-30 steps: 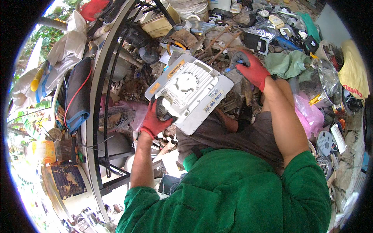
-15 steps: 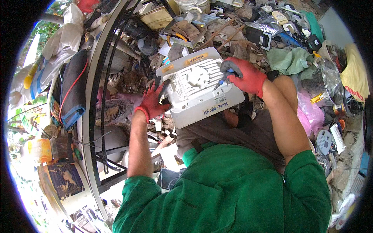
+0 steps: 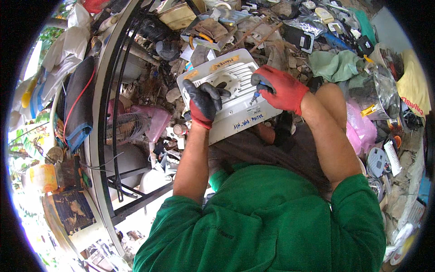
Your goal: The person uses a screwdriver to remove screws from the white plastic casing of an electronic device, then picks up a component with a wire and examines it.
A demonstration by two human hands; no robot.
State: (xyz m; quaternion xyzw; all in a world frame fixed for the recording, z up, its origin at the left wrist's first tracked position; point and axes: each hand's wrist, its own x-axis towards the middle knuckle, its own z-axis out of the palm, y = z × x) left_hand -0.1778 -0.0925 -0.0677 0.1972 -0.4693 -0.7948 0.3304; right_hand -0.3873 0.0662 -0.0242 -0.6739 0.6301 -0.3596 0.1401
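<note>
Panel: we see a white ribbed plastic panel just above the middle of the frame, tilted, its long lower edge running from lower left up to the right; it rests over our lap on brown cloth; handwriting shows near that lower edge.
Left hand: our left hand, in a red and black glove, lies on the panel's left half; its fingers curl over the ribbed face and the rim, gripping the panel.
Right hand: our right hand, in a red glove, sits at the panel's upper right corner; its fingers are clenched round a small blue-handled screwdriver, whose tip points down onto the panel's face.
Edges: the panel's upper edge comes close to a heap of scrap parts at top centre; we cannot tell whether they touch; its lower left corner stands just beside a pink plastic piece.
Open room: little on any side; a curved black and white frame fences the left; green cloth and a shiny metal pot crowd the right; the freest stretch is the brown cloth below the panel, between our forearms.
</note>
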